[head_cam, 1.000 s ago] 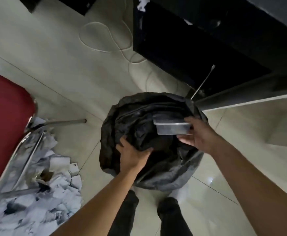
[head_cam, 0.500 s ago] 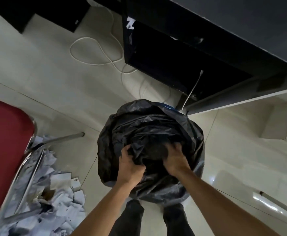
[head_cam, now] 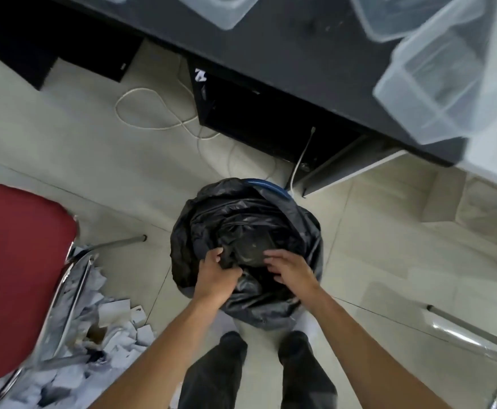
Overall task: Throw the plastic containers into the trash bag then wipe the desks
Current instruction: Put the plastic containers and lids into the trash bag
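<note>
A second ago the right hand (head_cam: 293, 271) held a clear container over the bag (head_cam: 245, 255); now that container is out of sight, presumably dropped inside, and the view has tipped up so the dark surface (head_cam: 300, 54) and more containers show along the top.

At far left a red chair (head_cam: 17, 261) stands over a heap of torn paper (head_cam: 111, 326), crowding that side of the floor. Just right of it, the left hand (head_cam: 216, 276) has its grip closed on a bunched fold of the bag's near rim, likely to keep the mouth open and steady. The bag sits on the floor directly in front of the person's feet, its blue bin edge peeking out at the back. The right hand hovers over the mouth with its grip loosely spread and empty, fingers just touching or barely above the plastic; I cannot tell which.

Further right and up, several containers (head_cam: 436, 81) lie on the surface, the nearest close to its edge and reaching past the corner. The way from there down to the bag looks open. A white cable (head_cam: 153, 113) loops on the floor behind the bag, and a metal chair leg (head_cam: 471, 326) juts in at lower right, so stepping room is tightest at the sides.
</note>
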